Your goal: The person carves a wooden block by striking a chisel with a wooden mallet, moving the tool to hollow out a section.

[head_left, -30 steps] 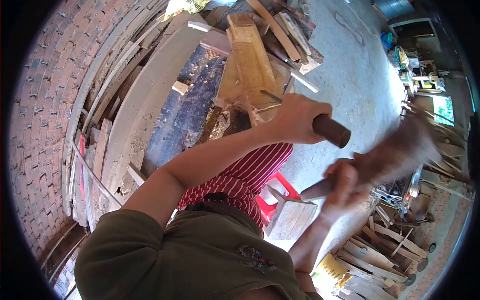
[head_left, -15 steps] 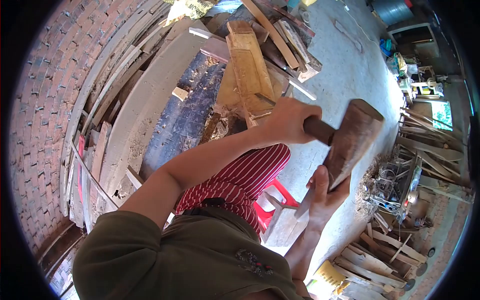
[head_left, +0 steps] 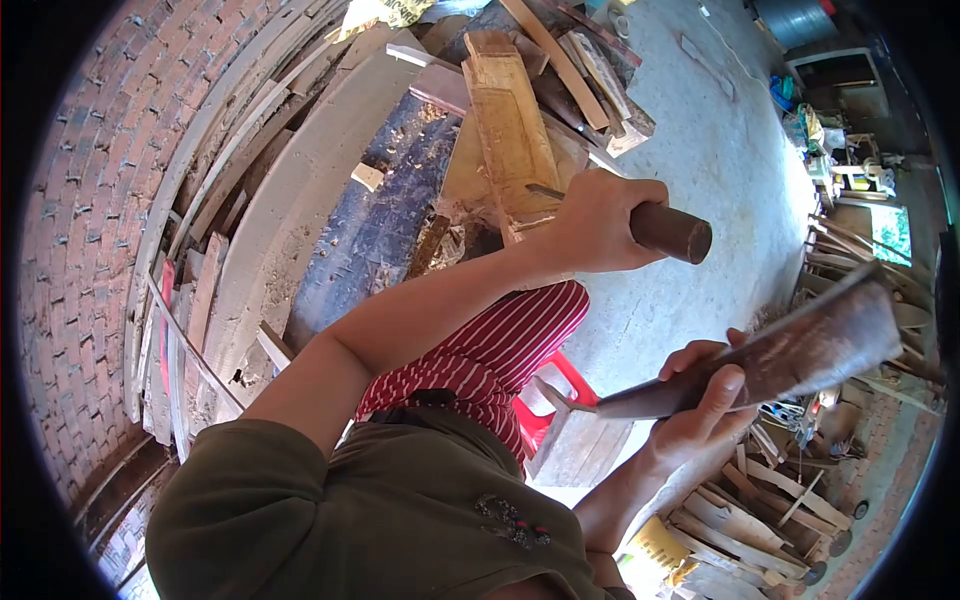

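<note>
My left hand [head_left: 608, 222] is closed around a chisel [head_left: 672, 232]. Its thick round wooden handle juts out to the right of the fist, and its thin dark blade shows at the left, over a yellowish wooden board [head_left: 512, 135] with a shaped surface. Off to the right, my right hand [head_left: 705, 420] grips a dark wooden mallet [head_left: 825, 335] by its narrow part. The mallet's broad head points right, apart from the chisel handle. Beneath the board lies a dark blue, scuffed plank [head_left: 375, 220] scattered with chips, and shavings [head_left: 440, 250] lie beside the board.
A small wood offcut [head_left: 368, 177] rests on the blue plank. Long planks [head_left: 265, 245] lean along a brick wall [head_left: 90, 210] at the left. Part of a red plastic stool [head_left: 568, 378] shows by my legs. Scrap wood [head_left: 740, 530] and tools line the right side of the concrete floor [head_left: 700, 130].
The mallet has swung away to the right from beside the chisel handle, carried by my right hand. My left hand with the chisel has shifted slightly up and right.
</note>
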The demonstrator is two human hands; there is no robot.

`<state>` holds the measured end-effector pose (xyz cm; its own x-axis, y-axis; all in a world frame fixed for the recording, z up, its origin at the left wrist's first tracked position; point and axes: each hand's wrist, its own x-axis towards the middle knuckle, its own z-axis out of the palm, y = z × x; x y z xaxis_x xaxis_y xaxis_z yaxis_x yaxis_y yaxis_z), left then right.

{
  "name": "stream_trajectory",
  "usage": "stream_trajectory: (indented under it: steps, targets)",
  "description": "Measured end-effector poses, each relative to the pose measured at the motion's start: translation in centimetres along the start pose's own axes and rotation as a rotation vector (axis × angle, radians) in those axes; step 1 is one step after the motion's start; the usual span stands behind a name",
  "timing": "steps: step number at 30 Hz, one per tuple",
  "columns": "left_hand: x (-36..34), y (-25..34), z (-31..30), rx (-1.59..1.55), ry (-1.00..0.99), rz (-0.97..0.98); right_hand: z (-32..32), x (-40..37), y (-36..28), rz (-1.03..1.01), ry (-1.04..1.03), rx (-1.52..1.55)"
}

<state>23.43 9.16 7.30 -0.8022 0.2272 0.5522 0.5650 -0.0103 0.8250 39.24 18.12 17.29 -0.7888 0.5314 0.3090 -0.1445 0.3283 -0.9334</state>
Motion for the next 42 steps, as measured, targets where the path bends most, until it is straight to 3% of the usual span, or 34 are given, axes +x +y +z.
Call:
stream_trajectory:
  steps: [1, 4, 5, 9, 12, 14, 20, 22, 24, 27, 28, 30, 32, 35, 38, 39, 40, 42]
  targets:
    - [0.0, 0.0, 0.1, -0.005, 0.000, 0.002, 0.5, 0.2, -0.3, -0.042, 0.012, -0.013]
    - [-0.3, 0.1, 0.4, -0.012, -0.001, -0.012, 1.6, 0.6, 0.9, 0.140, -0.183, -0.342]
    - [-0.4, 0.1, 0.5, 0.003, 0.011, -0.005, 1.0, 0.9, 1.6, 0.108, -0.207, -0.368]
    - [-0.7, -0.1, -0.1, -0.012, -0.040, -0.045, 1.7, 0.9, 0.3, -0.061, -0.081, -0.059]
    - [-0.6, 0.2, -0.1, 0.003, -0.015, -0.035, 1.5, 0.3, 1.9, 0.037, -0.054, -0.199]
    - [-0.5, 0.1, 0.2, -0.016, -0.001, -0.033, 2.2, 0.6, 0.8, 0.111, -0.151, -0.240]
    - [-0.7, -0.3, -0.6, -0.006, 0.014, -0.038, 0.6, 0.4, 1.6, -0.078, -0.092, -0.095]
    - [-0.7, 0.2, -0.1, -0.018, 0.005, -0.014, 2.2, 0.3, 1.4, 0.088, -0.174, -0.267]
    - [-0.7, -0.2, 0.1, -0.009, -0.018, -0.034, 1.3, 0.7, 2.0, 0.039, -0.162, -0.282]
    - [-1.3, -0.4, 0.1, 0.030, -0.033, -0.038, -0.2, 0.1, 1.3, -0.036, -0.112, -0.056]
    - [-1.4, -0.5, 0.3, 0.023, -0.058, -0.015, 1.6, -0.5, -0.5, 0.003, 0.008, 0.020]
    - [-1.5, -0.4, 0.3, 0.013, -0.050, -0.017, 0.8, -0.9, 2.4, 0.145, -0.033, -0.376]
    - [-1.2, -0.3, 0.8, 0.010, -0.029, -0.004, 1.3, -0.5, 1.3, 0.182, -0.125, -0.251]
    - [-1.6, -0.8, 1.1, 0.060, -0.082, -0.011, 0.7, -0.7, 1.2, 0.151, -0.014, -0.142]
    - [-1.9, -1.1, 0.8, 0.061, -0.098, 0.023, 0.3, -1.0, 0.8, -0.079, 0.012, -0.120]
    - [-1.9, -1.0, 0.7, 0.046, -0.085, 0.011, -1.4, -1.3, 4.0, -0.037, -0.033, -0.101]
    - [-1.7, -0.7, 0.9, 0.027, -0.071, 0.004, -0.2, -1.8, 4.4, 0.303, 0.123, -0.504]
    - [-1.8, -0.7, 1.5, 0.031, -0.090, 0.019, 0.7, -0.6, 1.9, 0.269, -0.107, -0.196]
